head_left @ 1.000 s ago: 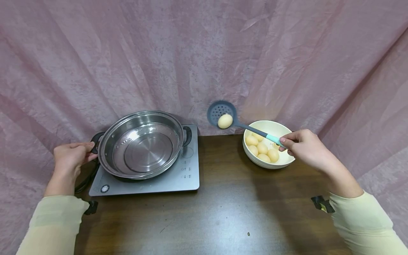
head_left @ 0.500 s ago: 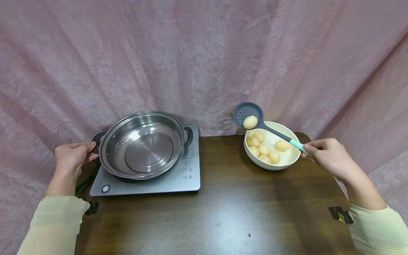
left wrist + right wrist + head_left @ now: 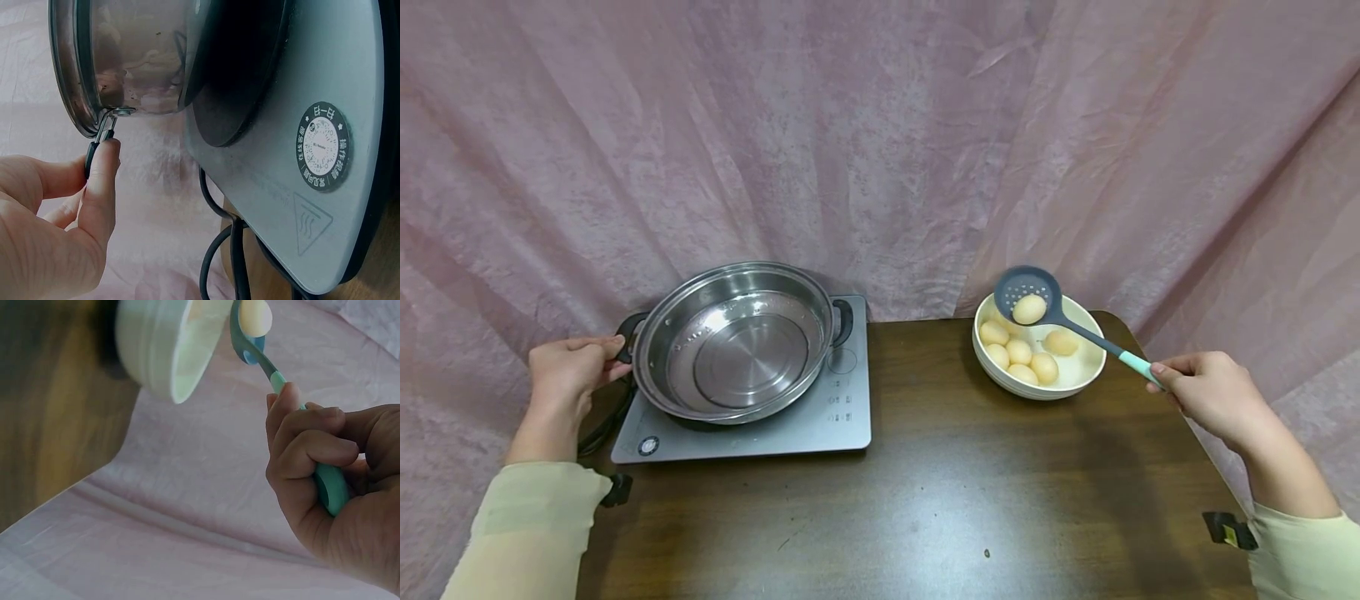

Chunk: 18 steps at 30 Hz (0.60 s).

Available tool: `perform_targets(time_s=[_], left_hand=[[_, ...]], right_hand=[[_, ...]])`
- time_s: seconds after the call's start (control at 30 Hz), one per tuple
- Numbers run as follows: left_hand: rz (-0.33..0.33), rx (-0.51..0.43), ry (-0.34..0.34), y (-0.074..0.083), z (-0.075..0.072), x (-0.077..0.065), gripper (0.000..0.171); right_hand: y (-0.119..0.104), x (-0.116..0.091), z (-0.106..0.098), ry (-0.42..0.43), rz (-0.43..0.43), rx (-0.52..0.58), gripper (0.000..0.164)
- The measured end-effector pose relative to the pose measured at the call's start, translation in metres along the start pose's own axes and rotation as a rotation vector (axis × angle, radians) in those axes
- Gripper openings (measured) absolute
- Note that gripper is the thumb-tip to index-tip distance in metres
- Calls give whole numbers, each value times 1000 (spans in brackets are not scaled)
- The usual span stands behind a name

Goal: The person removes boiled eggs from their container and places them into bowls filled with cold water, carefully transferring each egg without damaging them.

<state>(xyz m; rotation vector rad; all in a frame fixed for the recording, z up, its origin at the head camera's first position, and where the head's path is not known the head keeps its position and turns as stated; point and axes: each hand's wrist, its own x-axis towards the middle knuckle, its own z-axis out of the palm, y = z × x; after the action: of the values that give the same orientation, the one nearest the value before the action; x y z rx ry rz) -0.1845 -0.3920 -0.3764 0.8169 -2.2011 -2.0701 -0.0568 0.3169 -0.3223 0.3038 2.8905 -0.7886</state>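
My left hand [image 3: 571, 371] pinches the black side handle [image 3: 94, 152] of a steel pot [image 3: 655, 350], which holds some clear water. In my right hand [image 3: 1213, 396] is the mint-green grip of a grey slotted skimmer [image 3: 1022, 282]; the right wrist view has the fingers curled round that grip [image 3: 331, 487]. A single pale egg [image 3: 1029, 309] rests in the skimmer's head, held above the far part of a cream bowl [image 3: 1093, 367]. Several more eggs [image 3: 1019, 351] lie in the bowl, some partly hidden by the skimmer.
Beneath the pot is a flat grey induction cooker [image 3: 820, 425], with black cables [image 3: 234, 250] at its left side. A brown wooden table [image 3: 925, 500] carries everything. Pink curtains [image 3: 880, 150] hang behind and to the right.
The right hand has carried the skimmer and its egg rightward, from between the pot and bowl to over the bowl, and a little lower. My left hand stays on the pot handle.
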Motion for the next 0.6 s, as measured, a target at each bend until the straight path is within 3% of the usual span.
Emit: perform_targets(time_s=[0.27,0.6], left_hand=[[1,11,5,0,0,1,15],[3,-1,3,-1,0,2,18]], right_hand=[[14,-5,3,20,25,-82,50],[14,-5,4,37,22,-192,42]])
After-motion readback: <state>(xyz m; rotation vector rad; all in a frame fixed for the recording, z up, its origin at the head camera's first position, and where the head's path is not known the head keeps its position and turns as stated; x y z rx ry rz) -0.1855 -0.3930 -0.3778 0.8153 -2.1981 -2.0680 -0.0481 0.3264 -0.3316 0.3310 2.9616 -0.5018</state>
